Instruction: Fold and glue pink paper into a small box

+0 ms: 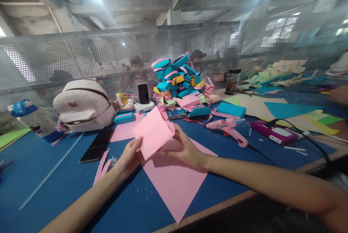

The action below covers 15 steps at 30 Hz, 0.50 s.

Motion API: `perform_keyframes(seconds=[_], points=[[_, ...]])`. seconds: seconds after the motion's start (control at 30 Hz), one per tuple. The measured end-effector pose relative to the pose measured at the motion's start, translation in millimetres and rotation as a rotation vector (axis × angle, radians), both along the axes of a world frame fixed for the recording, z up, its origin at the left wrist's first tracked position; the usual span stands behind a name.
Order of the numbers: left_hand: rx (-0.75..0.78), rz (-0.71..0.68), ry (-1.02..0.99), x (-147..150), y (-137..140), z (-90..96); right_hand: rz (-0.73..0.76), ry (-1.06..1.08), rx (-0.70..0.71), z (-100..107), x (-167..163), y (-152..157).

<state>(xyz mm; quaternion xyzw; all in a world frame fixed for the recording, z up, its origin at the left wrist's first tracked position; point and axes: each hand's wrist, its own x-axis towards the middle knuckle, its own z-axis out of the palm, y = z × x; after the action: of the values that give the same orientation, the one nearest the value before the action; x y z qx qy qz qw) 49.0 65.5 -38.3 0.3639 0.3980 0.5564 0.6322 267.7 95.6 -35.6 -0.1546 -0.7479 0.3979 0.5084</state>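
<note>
A folded piece of pink paper [154, 131] is held up in front of me between both hands. My left hand [133, 153] pinches its lower left edge, thumb on top. On the other side my right hand [187, 149] grips it, with the fingertips partly hidden behind the paper. Beneath them a larger pink sheet [176, 189] lies on the blue table [119, 200], one corner pointing toward me. A pink glue gun [228, 130] rests to the right of my right hand. Pink paper strips [102, 167] lie beside my left wrist.
A pile of blue, pink and yellow paper boxes [179, 84] rises at the back. On the left are a white backpack [84, 108], a bottle [38, 122] and a black phone [98, 146]. A purple power strip [274, 132] and coloured sheets [293, 109] lie at right.
</note>
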Motion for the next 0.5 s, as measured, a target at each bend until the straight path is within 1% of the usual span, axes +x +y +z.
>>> perform_keyframes(seconds=[0.1, 0.13, 0.2, 0.27, 0.33, 0.4, 0.5], points=[[0.03, -0.048, 0.037, 5, -4, -0.9, 0.088, 0.089, -0.117, -7, -2, -1], [0.04, -0.063, 0.049, 6, -5, 0.1, 0.081, 0.092, -0.146, -9, -3, 0], [0.066, -0.09, 0.074, 8, -7, 3.3, 0.007, 0.07, -0.159, -11, -3, 4], [0.104, -0.116, 0.109, 10, -8, 7.3, -0.109, -0.005, -0.097, -11, -2, 9], [0.127, -0.12, 0.142, 11, -9, 11.0, -0.191, -0.092, -0.016, -10, 0, 13], [0.115, -0.084, 0.167, 11, -9, 13.1, -0.221, -0.141, 0.027, -8, 1, 15], [0.086, 0.004, 0.196, 10, -8, 13.3, -0.223, -0.16, 0.03, -5, 2, 14]])
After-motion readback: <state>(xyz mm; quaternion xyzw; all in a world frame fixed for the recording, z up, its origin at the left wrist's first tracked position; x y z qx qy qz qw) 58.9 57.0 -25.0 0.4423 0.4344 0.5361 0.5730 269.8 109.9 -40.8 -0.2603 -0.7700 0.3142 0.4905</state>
